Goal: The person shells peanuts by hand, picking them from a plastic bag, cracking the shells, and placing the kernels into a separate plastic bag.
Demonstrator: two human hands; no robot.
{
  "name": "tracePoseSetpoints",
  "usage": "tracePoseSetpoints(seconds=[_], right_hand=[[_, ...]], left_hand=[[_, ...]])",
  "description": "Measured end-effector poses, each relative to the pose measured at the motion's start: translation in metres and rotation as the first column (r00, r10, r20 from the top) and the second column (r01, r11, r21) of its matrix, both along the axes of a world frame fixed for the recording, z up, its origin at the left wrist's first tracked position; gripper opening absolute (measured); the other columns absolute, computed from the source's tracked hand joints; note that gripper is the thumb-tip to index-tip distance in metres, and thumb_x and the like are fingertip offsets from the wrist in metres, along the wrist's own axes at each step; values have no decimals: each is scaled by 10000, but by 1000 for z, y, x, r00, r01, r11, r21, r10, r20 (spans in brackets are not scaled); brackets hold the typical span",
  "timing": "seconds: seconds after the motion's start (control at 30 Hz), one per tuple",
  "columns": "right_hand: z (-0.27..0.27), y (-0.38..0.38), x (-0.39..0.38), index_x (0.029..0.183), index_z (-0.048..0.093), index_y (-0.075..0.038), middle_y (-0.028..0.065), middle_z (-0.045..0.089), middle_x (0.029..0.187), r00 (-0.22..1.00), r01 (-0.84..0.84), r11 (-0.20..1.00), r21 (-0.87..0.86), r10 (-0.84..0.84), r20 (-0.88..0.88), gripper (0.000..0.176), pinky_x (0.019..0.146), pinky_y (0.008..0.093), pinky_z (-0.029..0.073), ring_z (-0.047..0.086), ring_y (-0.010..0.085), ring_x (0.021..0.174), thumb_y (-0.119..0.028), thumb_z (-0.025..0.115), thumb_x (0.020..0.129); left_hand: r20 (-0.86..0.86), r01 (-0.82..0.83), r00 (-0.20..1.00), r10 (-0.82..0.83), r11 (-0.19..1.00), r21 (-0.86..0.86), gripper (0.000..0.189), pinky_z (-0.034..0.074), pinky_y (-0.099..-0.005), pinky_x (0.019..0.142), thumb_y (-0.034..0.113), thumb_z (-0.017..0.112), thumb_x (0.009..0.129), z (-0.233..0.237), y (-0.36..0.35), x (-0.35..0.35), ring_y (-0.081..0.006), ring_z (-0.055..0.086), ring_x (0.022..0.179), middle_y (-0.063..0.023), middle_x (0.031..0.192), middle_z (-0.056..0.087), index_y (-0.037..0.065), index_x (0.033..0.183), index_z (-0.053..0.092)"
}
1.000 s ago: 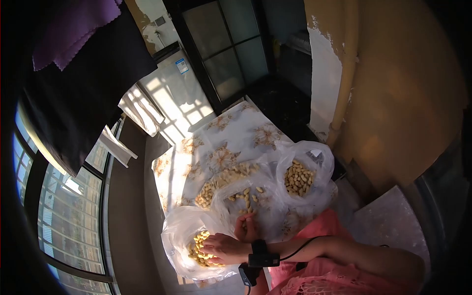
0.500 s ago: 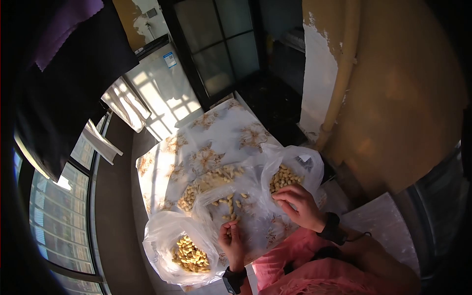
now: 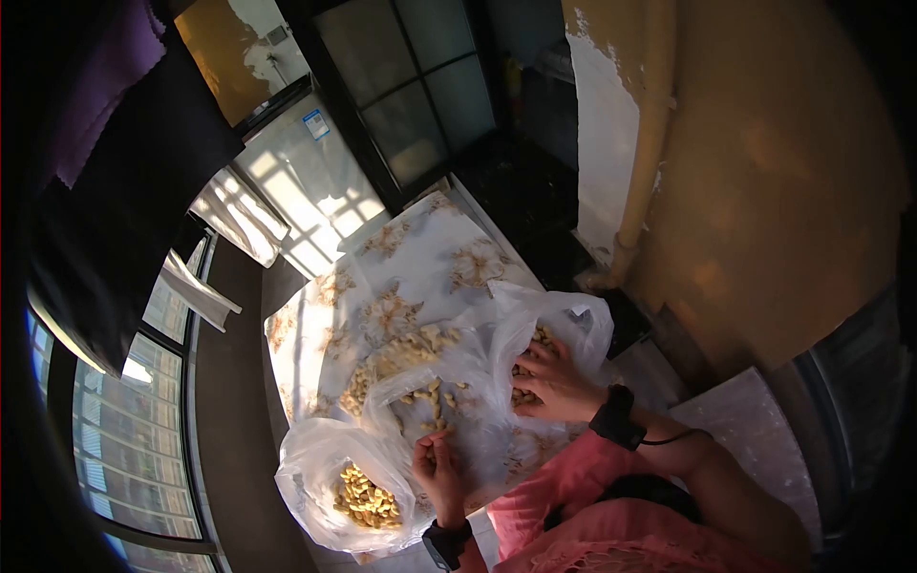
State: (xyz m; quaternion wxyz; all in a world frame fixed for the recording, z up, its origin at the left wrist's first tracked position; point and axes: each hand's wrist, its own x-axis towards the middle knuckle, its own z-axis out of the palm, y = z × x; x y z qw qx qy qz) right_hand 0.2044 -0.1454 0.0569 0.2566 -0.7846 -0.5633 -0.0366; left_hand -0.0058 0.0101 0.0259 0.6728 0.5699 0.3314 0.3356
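My right hand [image 3: 554,384] reaches into the mouth of the right plastic bag [image 3: 581,320], fingers spread over the peanuts [image 3: 543,336] inside. Near the table's front edge, my left hand [image 3: 437,468] is closed, thumb and fingers pinched together; whatever they hold is too small to make out. Just beyond its fingertips, loose peanuts [image 3: 437,401] lie by the middle plastic bag [image 3: 380,396]. Left of that hand an open plastic bag [image 3: 310,463] holds a heap of brighter yellow peanuts [image 3: 366,498]. More peanuts [image 3: 396,355] are spread under clear plastic farther back.
The table has a flowered cloth [image 3: 387,313]. A white appliance [image 3: 310,172] stands behind it, windows [image 3: 134,435] are at the left, and dark cloth [image 3: 124,191] hangs there. A pipe [image 3: 650,134] runs down the right wall. A pale board [image 3: 755,449] is at the right.
My right hand has gone from the right bag's front edge into its mouth, and its fingers have spread. My left hand remains pinched near the loose peanuts. The view has shifted slightly.
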Motion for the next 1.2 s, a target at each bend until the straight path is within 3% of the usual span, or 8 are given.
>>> tracePoseSetpoints(seconds=[0.03,0.13,0.4,0.6,0.7,0.93,1.13,1.2], right_hand=[[-1,-3,7,1037,747,-152,75,565,1310,1000,-1,1000,-4,1,-3,325,1046,572,291,450,325,1310,-335,781,771],[3,-16,29,914,739,-103,47,668,1106,999,36,992,124,-32,-33,208,905,407,472,607,263,1081,-165,783,721],[9,-34,39,970,715,-80,69,652,1097,982,185,974,131,-178,-62,226,931,424,470,597,287,1066,-120,759,752],[2,-21,27,1016,691,-58,103,648,1167,968,-161,977,141,184,-172,232,944,412,487,602,317,1102,-143,741,806],[8,-20,32,1048,684,-65,101,654,1144,961,-32,988,154,73,-266,253,937,413,489,609,310,1085,-150,738,815],[1,-12,45,1080,684,-72,97,598,1242,986,99,990,105,-83,-146,340,994,441,435,551,336,1172,-242,775,800],[6,11,32,1078,693,-80,83,617,1214,995,-97,992,83,93,43,400,981,445,430,548,342,1172,-318,802,775],[10,12,33,1055,692,-77,86,636,1168,993,-92,990,106,98,-58,370,958,437,446,575,331,1128,-294,801,777]], left_hand=[[-11,-5,1000,6,1000,5,111,285,-189,509,106,554,1032,0,0,1,-6,385,564,83,679,489,56,1027,653],[-34,-7,999,7,1000,21,110,281,-187,510,109,554,1033,2,-1,1,-5,386,564,83,678,491,56,1024,650],[-44,3,999,-1,999,44,109,274,-194,487,157,564,1035,-3,1,0,-11,371,548,80,673,471,74,1031,635],[1,4,1000,-4,1000,17,114,265,-197,478,167,570,1035,-5,1,0,-13,366,541,78,664,470,72,1049,632],[9,4,1000,-4,1000,15,113,266,-197,476,164,569,1035,-5,2,-1,-15,368,541,74,663,472,71,1046,633],[21,2,1000,-2,1000,-6,101,270,-192,481,146,572,1030,-2,0,0,-17,374,546,71,674,484,67,1029,634],[4,-19,1000,19,999,44,93,282,-184,517,114,577,1023,-7,3,-3,-4,383,579,81,704,503,51,1027,645],[-11,-26,1000,26,1000,-2,93,306,-176,560,100,582,1018,-5,1,-3,-5,411,617,81,734,531,38,1039,649]])
